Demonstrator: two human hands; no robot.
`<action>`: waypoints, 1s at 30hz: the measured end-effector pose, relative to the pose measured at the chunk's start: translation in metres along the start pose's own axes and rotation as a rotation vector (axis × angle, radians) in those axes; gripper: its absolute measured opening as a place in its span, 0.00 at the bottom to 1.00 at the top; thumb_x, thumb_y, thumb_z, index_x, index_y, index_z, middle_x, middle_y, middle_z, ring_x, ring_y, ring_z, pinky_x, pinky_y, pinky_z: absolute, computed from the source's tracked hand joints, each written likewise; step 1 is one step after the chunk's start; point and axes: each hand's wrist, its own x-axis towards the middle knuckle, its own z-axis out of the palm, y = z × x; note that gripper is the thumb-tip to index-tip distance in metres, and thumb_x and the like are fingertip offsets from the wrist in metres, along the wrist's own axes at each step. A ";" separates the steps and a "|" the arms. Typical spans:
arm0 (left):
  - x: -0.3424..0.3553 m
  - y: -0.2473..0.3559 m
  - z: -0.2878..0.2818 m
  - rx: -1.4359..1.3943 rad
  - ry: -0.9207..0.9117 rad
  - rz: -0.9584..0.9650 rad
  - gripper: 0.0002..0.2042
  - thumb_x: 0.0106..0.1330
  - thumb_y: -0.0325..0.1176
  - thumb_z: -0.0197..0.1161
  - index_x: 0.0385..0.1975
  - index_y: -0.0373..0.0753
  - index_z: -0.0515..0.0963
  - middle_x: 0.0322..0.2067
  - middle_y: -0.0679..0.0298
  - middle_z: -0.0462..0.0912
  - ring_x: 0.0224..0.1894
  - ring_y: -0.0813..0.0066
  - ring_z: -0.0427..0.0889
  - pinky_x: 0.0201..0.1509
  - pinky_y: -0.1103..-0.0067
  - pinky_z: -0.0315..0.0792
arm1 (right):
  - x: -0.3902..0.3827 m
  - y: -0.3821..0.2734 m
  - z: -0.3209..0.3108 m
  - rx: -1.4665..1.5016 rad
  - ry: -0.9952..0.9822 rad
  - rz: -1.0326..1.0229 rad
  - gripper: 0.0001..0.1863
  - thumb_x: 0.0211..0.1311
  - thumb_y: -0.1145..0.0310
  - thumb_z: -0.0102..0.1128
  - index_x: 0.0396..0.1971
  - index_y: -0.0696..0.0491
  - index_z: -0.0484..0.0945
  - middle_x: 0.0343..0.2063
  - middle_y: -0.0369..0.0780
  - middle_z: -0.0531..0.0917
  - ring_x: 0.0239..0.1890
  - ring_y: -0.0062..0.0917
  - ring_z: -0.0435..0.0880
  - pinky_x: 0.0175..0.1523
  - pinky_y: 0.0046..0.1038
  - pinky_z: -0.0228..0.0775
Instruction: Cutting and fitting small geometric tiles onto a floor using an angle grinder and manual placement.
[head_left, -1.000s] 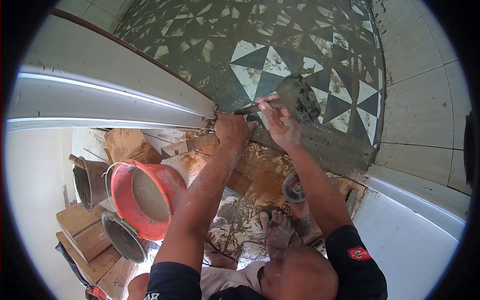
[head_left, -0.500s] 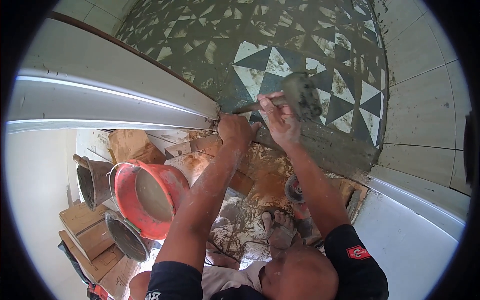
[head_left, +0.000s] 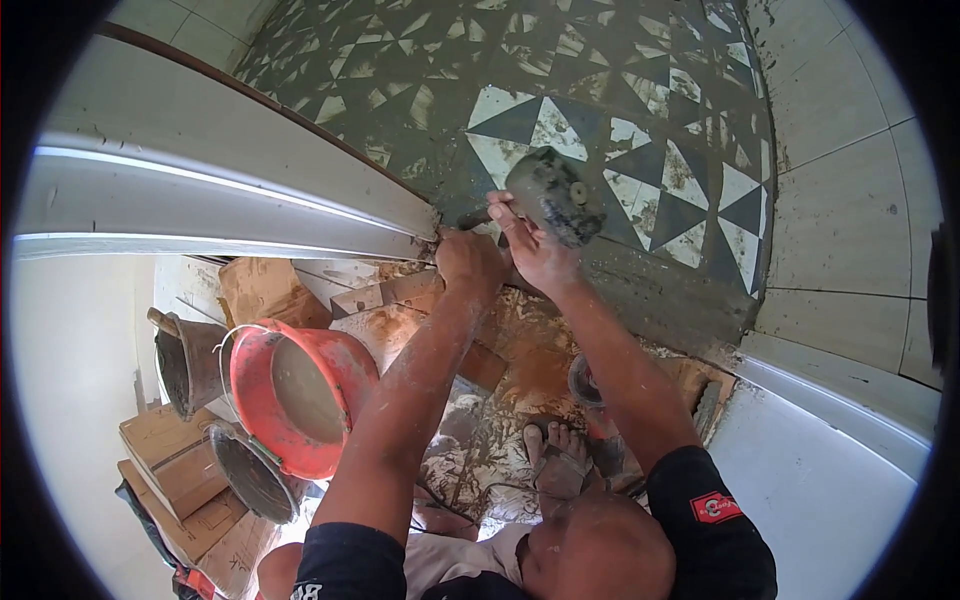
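My right hand [head_left: 545, 262] is closed around the handle of a mallet [head_left: 553, 196]; its thick head is smeared with wet grey mortar. The handle points left, toward the foot of the white door frame [head_left: 330, 205]. Beside that foot, low at the threshold, my left hand [head_left: 468, 262] is curled like a fist, knuckles up. Its fingertips and whatever they may hold are hidden. Just beyond the mallet lie dark and white triangle-patterned floor tiles [head_left: 640, 165], partly coated in grey slurry. A grey mortar strip [head_left: 665, 290] runs along their near edge.
At left stand a red bucket [head_left: 360, 375] of greyish liquid, a dirty dark bucket [head_left: 200, 365], a tilted black tub [head_left: 250, 475] and cardboard boxes [head_left: 175, 455]. A round-disc power tool [head_left: 583, 380] lies beneath my right forearm. A tiled wall [head_left: 840, 220] rises at right.
The mallet and my right hand have moved left, closer to my left hand, and the mallet's head has turned. My left thumb, stretched out before, is now mostly out of sight.
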 end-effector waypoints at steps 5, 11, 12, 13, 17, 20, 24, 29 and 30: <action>-0.001 -0.001 0.002 0.091 0.023 0.018 0.31 0.68 0.64 0.53 0.43 0.38 0.87 0.48 0.52 0.86 0.51 0.60 0.85 0.46 0.73 0.80 | -0.002 0.000 0.004 0.048 0.084 -0.034 0.07 0.69 0.68 0.65 0.42 0.54 0.83 0.37 0.38 0.87 0.38 0.30 0.86 0.45 0.31 0.78; -0.012 0.005 -0.010 0.101 0.023 0.009 0.36 0.67 0.70 0.52 0.44 0.38 0.87 0.48 0.51 0.86 0.52 0.60 0.85 0.47 0.72 0.80 | -0.006 -0.024 -0.025 0.183 0.132 0.130 0.08 0.72 0.68 0.62 0.44 0.55 0.82 0.42 0.37 0.86 0.45 0.23 0.84 0.53 0.27 0.75; -0.013 0.001 -0.012 0.103 0.015 0.007 0.36 0.67 0.70 0.52 0.44 0.38 0.87 0.48 0.51 0.86 0.52 0.60 0.85 0.47 0.72 0.80 | -0.007 -0.036 -0.032 0.249 0.200 0.201 0.08 0.73 0.68 0.61 0.45 0.55 0.81 0.43 0.38 0.86 0.46 0.22 0.83 0.55 0.27 0.74; -0.013 0.006 -0.019 0.084 -0.023 0.020 0.36 0.67 0.70 0.52 0.44 0.38 0.87 0.48 0.51 0.86 0.52 0.60 0.85 0.47 0.71 0.81 | -0.007 -0.046 -0.052 0.236 0.219 0.227 0.10 0.72 0.68 0.61 0.47 0.56 0.80 0.42 0.39 0.86 0.46 0.22 0.83 0.54 0.27 0.74; -0.008 0.000 0.000 0.096 0.120 0.014 0.37 0.66 0.72 0.51 0.37 0.38 0.88 0.42 0.51 0.88 0.46 0.60 0.87 0.44 0.69 0.81 | -0.014 -0.067 -0.107 0.212 0.269 0.225 0.10 0.72 0.70 0.61 0.49 0.57 0.78 0.45 0.42 0.86 0.48 0.22 0.83 0.54 0.28 0.75; -0.004 0.001 0.005 0.125 0.128 0.003 0.38 0.66 0.72 0.50 0.36 0.38 0.89 0.40 0.51 0.88 0.46 0.59 0.87 0.43 0.68 0.81 | -0.022 -0.072 -0.128 0.258 0.364 0.220 0.11 0.72 0.69 0.63 0.48 0.57 0.77 0.47 0.44 0.86 0.49 0.23 0.84 0.53 0.29 0.77; -0.008 0.010 -0.010 0.109 -0.005 0.023 0.36 0.67 0.70 0.51 0.39 0.39 0.88 0.42 0.53 0.88 0.49 0.60 0.86 0.42 0.71 0.81 | -0.035 -0.070 -0.140 0.259 0.410 0.236 0.11 0.72 0.68 0.62 0.48 0.57 0.77 0.48 0.46 0.85 0.49 0.25 0.84 0.53 0.31 0.78; -0.011 0.006 -0.014 0.107 0.009 0.016 0.35 0.66 0.70 0.52 0.36 0.40 0.89 0.39 0.55 0.89 0.46 0.61 0.87 0.40 0.70 0.81 | -0.040 -0.074 -0.121 0.284 0.361 0.233 0.11 0.73 0.69 0.61 0.49 0.58 0.76 0.48 0.46 0.85 0.49 0.25 0.84 0.54 0.29 0.78; -0.011 0.005 -0.014 0.108 0.007 0.013 0.35 0.66 0.70 0.52 0.36 0.40 0.89 0.39 0.55 0.89 0.46 0.61 0.87 0.40 0.70 0.81 | -0.041 -0.078 -0.113 0.260 0.345 0.201 0.11 0.73 0.69 0.61 0.48 0.58 0.77 0.48 0.45 0.85 0.49 0.25 0.83 0.54 0.28 0.77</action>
